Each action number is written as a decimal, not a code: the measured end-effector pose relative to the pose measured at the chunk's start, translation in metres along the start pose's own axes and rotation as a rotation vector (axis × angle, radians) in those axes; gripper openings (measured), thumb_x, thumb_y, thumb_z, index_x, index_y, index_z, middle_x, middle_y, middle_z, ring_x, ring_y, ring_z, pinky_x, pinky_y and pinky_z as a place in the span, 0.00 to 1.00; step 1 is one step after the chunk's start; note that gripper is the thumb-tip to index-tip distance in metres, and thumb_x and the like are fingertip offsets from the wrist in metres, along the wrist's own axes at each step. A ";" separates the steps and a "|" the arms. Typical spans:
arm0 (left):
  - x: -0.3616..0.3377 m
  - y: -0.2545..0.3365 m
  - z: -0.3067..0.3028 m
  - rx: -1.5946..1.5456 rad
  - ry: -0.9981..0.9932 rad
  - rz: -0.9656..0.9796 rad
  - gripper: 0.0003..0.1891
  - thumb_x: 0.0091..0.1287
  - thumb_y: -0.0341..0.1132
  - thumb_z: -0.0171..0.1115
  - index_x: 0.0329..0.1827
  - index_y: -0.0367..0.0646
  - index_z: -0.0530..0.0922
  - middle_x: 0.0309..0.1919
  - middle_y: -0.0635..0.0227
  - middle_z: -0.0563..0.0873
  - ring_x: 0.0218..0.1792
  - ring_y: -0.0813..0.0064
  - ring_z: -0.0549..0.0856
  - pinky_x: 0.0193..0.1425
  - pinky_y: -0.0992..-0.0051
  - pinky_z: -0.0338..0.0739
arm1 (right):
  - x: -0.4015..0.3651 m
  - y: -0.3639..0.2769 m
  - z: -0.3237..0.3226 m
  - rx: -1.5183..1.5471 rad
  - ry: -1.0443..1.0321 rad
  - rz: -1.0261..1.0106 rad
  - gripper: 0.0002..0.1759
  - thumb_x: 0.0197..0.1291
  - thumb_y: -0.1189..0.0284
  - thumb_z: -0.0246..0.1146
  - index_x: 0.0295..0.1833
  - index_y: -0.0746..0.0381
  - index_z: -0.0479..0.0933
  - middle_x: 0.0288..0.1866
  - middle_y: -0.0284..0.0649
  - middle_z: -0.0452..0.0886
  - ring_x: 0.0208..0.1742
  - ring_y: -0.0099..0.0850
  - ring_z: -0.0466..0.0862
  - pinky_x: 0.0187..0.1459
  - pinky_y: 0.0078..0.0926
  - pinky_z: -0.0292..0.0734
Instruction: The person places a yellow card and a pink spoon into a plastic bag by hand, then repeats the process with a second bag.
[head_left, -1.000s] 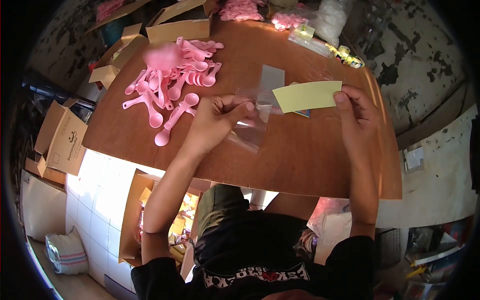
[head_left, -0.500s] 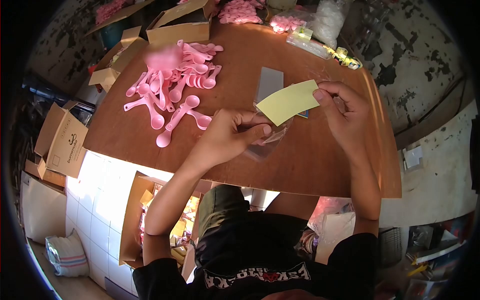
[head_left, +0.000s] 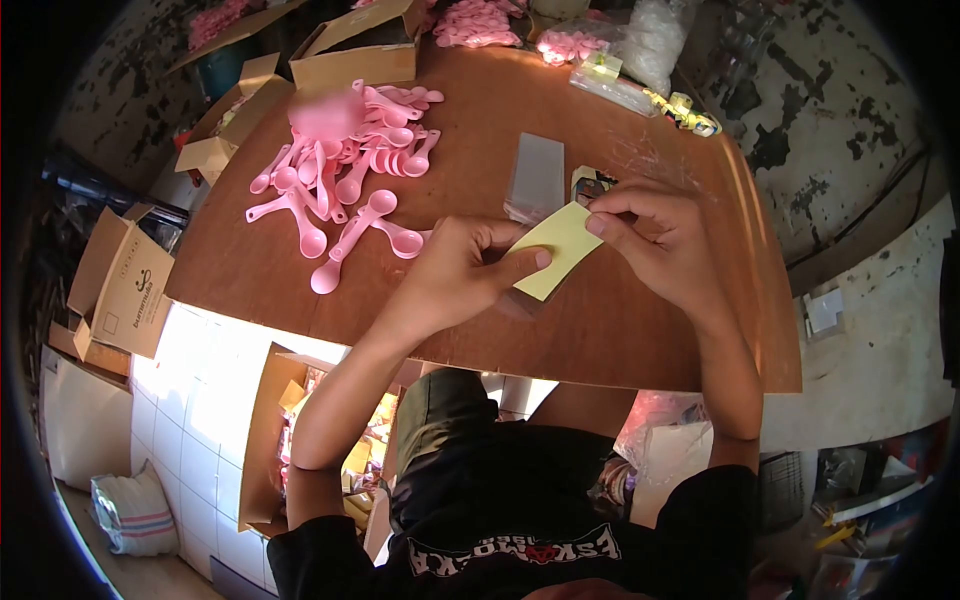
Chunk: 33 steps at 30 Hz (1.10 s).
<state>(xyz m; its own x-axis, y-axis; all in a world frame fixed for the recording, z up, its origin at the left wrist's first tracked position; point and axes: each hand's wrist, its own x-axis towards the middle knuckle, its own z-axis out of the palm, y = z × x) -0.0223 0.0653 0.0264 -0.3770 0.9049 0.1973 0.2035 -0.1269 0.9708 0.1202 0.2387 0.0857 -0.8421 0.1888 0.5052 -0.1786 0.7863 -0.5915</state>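
A pale yellow paper card is held between my two hands above the table. My left hand is closed on its lower left part, thumb pressed flat on top. Under that hand a clear plastic bag shows in part; its opening is hidden. My right hand pinches the card's upper right corner between thumb and fingers. Just beyond the card lie a stack of grey-looking clear sleeves and a printed card, partly covered by my right hand. Left of my left hand rest loose pink measuring spoons.
A heap of pink measuring spoons covers the left of the brown table. Cardboard boxes stand at the far left edge. Bagged pink pieces and a yellow-black ribbon lie along the back. An open carton sits below.
The yellow card has moved down and left onto the plastic bag, and my left thumb now presses on it. My right hand has shifted left with the card's corner. The printed card is more exposed.
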 end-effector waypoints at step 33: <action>-0.014 -0.013 -0.031 -0.213 0.317 0.035 0.11 0.67 0.31 0.66 0.45 0.32 0.84 0.35 0.65 0.88 0.33 0.80 0.87 0.37 0.82 0.83 | -0.011 0.105 0.008 -0.567 -0.179 0.121 0.09 0.52 0.75 0.68 0.41 0.62 0.85 0.37 0.47 0.85 0.39 0.43 0.84 0.41 0.38 0.78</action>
<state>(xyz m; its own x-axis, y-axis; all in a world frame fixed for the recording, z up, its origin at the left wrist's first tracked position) -0.0478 0.0419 0.0154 -0.6408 0.7322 0.2308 0.0415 -0.2672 0.9628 0.1070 0.3144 0.0132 -0.9207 0.2334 0.3128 0.1813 0.9656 -0.1866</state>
